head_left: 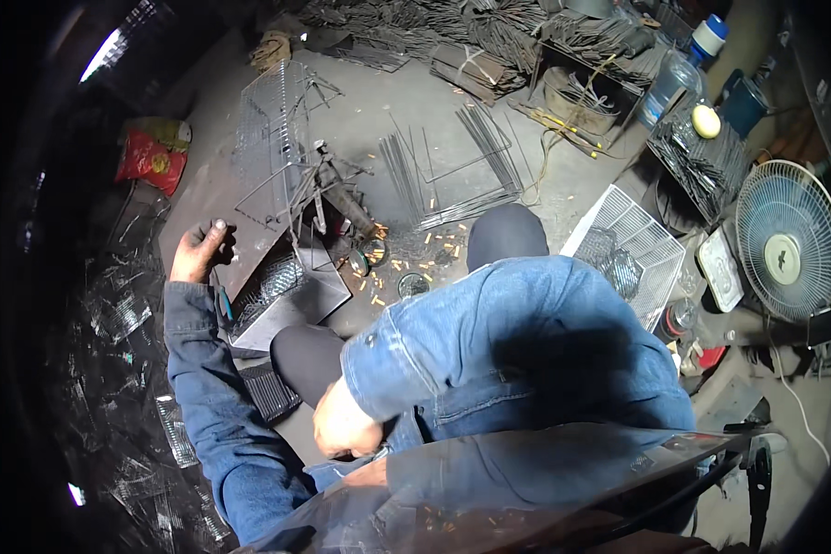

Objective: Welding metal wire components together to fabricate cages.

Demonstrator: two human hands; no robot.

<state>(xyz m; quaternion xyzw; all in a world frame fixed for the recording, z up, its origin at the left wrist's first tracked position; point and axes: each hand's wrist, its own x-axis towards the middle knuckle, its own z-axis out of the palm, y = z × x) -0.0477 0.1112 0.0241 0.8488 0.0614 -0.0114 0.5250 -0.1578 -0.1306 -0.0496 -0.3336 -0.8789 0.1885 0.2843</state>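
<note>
My left hand is over the edge of a dark metal plate, its fingers curled and the thumb up. A tool with blue handles, seemingly pliers, hangs from under those fingers; its jaws are hidden. My right hand lies bent in against my jacket at my lap, its fingers tucked out of sight. Just right of the plate stands a rod-built metal jig with a wire mesh panel behind it. Below the plate, a grey metal bin contains shiny wire pieces.
Bent wire rods lie on the floor ahead, with scattered orange-brown stubs nearer. At right are a white wire basket, a standing fan and a water bottle. A dark visor crosses the lower view.
</note>
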